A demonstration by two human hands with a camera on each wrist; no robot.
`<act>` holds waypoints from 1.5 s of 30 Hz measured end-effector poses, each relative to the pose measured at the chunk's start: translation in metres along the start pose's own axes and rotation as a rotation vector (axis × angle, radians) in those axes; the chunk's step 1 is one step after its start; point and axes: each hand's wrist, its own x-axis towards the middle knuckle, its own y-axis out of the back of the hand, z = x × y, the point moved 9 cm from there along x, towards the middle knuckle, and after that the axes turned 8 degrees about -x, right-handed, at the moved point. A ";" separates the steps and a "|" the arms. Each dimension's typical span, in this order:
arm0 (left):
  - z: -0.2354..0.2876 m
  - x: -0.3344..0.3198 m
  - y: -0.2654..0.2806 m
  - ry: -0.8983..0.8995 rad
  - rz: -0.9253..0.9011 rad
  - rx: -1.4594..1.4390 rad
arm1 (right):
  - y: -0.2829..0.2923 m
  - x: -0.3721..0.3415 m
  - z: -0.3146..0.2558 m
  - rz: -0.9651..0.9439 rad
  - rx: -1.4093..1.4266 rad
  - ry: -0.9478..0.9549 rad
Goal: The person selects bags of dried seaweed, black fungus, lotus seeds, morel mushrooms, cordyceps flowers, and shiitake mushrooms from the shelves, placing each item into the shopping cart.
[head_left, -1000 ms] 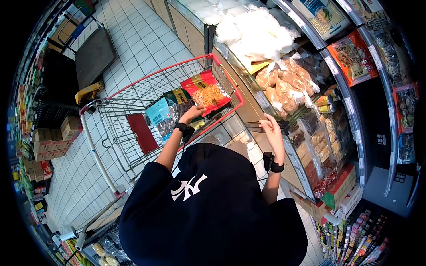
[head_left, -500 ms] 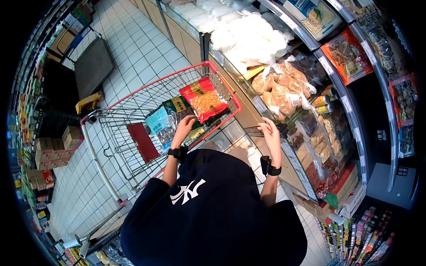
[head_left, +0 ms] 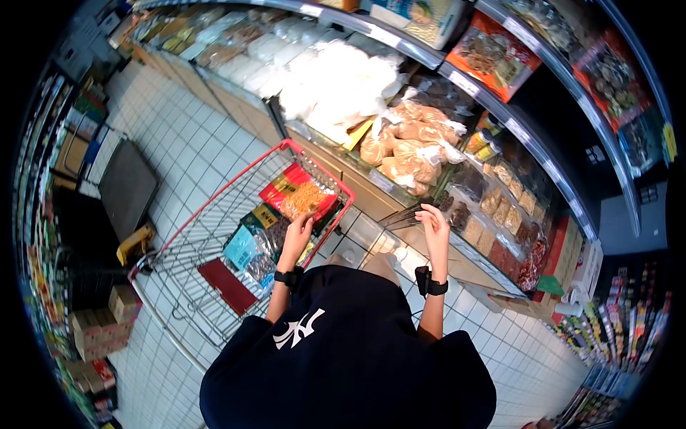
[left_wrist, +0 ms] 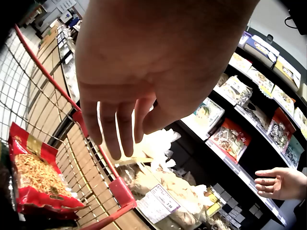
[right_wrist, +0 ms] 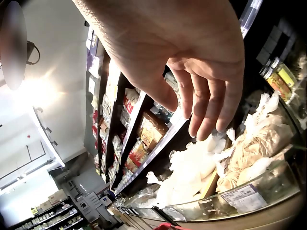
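Observation:
My left hand (head_left: 293, 239) hovers over the near side of a shopping cart (head_left: 214, 191), fingers relaxed and pointing down, holding nothing. Close to its fingertips lies a red bag of golden shreds (head_left: 304, 200). Beside that are a dark green bag (head_left: 263, 217) and a light blue bag (head_left: 241, 247), all in the cart basket. My right hand (head_left: 434, 229) hangs in the air before the glass-fronted counter, fingers loosely bent around nothing. In the right wrist view, tied bags of brown food (right_wrist: 256, 143) and white bags (right_wrist: 189, 163) appear beyond the fingers.
Shelves with orange packets (head_left: 493, 53) rise behind the counter (head_left: 314, 154). Small jars (head_left: 486, 146) stand by the brown bags. On the left, a flat trolley (head_left: 127, 182) and stacked cartons (head_left: 100, 332) stand on the tiled floor (head_left: 182, 143).
My left hand has drawn back from the red bag toward my body. The view has turned, so counter and shelves sit further left. My right hand stays raised and empty.

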 end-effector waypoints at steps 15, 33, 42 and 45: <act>0.067 0.039 -0.110 -0.212 -0.307 -0.204 | 0.115 -0.071 0.037 0.437 0.028 -0.072; 0.103 0.035 -0.170 -0.236 -0.407 -0.185 | 0.149 -0.095 0.073 0.530 0.060 -0.124; 0.121 0.059 -0.188 -0.239 -0.381 -0.207 | 0.168 -0.059 0.062 0.514 0.080 -0.094; 0.146 0.072 -0.194 -0.277 -0.355 -0.202 | 0.186 -0.044 0.051 0.525 0.082 -0.068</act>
